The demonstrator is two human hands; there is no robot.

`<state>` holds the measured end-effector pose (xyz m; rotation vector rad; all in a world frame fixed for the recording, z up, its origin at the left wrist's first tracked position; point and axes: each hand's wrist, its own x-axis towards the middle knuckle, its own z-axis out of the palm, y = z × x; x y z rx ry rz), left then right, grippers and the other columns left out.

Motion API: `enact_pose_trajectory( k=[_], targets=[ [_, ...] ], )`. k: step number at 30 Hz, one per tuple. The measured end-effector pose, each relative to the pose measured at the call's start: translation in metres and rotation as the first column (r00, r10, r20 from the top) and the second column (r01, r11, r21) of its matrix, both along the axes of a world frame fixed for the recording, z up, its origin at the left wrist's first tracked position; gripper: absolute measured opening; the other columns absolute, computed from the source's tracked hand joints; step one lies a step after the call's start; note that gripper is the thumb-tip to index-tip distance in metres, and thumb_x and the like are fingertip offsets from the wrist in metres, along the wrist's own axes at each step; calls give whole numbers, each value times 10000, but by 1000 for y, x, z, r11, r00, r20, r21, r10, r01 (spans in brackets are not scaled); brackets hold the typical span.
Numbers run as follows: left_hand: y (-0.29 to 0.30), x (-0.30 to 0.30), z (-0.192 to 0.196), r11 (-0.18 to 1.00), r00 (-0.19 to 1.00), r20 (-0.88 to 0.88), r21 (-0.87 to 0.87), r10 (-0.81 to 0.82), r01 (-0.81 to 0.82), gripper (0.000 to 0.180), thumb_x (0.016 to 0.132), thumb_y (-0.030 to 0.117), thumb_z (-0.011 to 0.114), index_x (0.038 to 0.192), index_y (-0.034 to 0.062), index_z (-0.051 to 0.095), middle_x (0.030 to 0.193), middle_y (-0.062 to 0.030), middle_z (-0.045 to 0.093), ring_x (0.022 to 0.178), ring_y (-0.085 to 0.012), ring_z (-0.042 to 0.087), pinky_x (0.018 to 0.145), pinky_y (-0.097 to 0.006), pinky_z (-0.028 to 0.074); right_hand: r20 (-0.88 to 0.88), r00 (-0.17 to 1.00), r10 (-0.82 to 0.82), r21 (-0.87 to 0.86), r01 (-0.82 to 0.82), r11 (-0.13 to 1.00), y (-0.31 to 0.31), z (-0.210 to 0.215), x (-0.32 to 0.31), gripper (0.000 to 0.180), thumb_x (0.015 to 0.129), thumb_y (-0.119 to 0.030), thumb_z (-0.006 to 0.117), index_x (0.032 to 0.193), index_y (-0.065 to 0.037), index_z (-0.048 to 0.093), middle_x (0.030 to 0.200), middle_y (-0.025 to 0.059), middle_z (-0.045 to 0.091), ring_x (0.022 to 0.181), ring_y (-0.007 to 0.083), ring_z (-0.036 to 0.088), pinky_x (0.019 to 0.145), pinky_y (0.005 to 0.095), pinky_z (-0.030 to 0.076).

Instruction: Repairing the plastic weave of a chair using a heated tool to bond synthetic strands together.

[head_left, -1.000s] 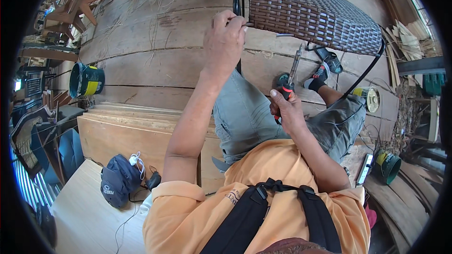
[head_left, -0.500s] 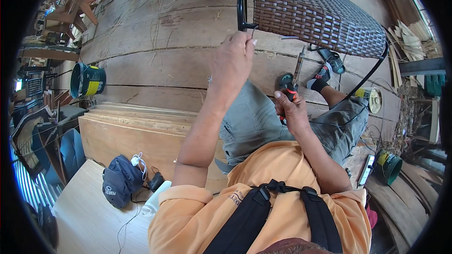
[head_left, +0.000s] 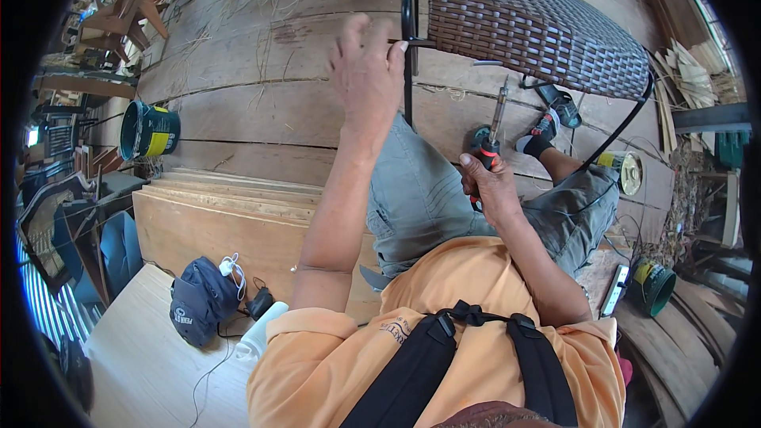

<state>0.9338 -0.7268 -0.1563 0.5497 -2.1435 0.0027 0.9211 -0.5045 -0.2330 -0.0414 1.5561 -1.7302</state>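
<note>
Wooden floor (head_left: 261, 123) underfoot, broad planks strewn with straw-like scraps (head_left: 255, 93); the brown woven chair (head_left: 531, 28) stands just ahead of both hands; here's the left hand (head_left: 366, 83), fingers spread and blurred, beside the chair's black frame (head_left: 408, 83), contact hard to tell; the right hand (head_left: 493, 182) has its fingers wrapped round a soldering iron (head_left: 498, 120), pointing chairward; yellow label (head_left: 158, 143) on a green bucket (head_left: 136, 128), pale lettering (head_left: 181, 318) across the dark cap (head_left: 208, 293), dark print (head_left: 394, 328) on the orange shirt (head_left: 468, 285).

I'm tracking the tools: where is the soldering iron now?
In the head view, the soldering iron is right of centre in the person's right hand, its tip pointing up the picture toward the woven seat.
</note>
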Motion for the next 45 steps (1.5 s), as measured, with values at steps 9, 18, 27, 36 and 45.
enact_pose_trajectory(
  k=[9,18,27,36,45],
  targets=[
    [52,-20,-3,798,904,31,483,-427,360,170,794,183,682,907,74,620,845,-98,635,773,-299,614,671,-400,495,-31,997,64,42,-63,997,-5,2,-4,290,825,-289,730,776,-103,512,553,-23,478,476,74,445,457,231,363],
    [52,-35,7,817,831,241,449,-501,362,185,856,216,599,836,33,582,797,-145,640,730,-344,611,638,-417,472,-34,999,21,50,-20,999,-7,-1,-8,299,814,-317,737,804,-96,536,574,-24,492,502,70,459,465,222,370],
    [44,-42,15,691,732,270,626,-626,360,251,852,218,543,740,-6,518,605,-179,488,537,-287,481,549,-380,411,-12,1000,-10,25,10,1000,-10,-3,-5,308,809,-328,742,799,-91,545,580,-29,486,507,68,443,475,226,363],
    [38,-47,6,473,658,66,749,-750,464,288,852,213,568,682,-1,477,542,-78,325,510,-97,337,477,-308,323,-28,999,41,83,-39,996,-7,-5,-7,256,828,-268,729,813,-83,553,585,-29,482,503,63,434,472,223,356],
    [46,-41,8,781,789,268,497,-553,379,213,815,222,555,702,45,593,571,-145,566,541,-318,570,529,-410,448,-34,999,25,55,-23,998,-10,-3,-8,242,835,-256,724,836,-74,564,592,-28,484,505,59,432,476,222,365]
  ],
)
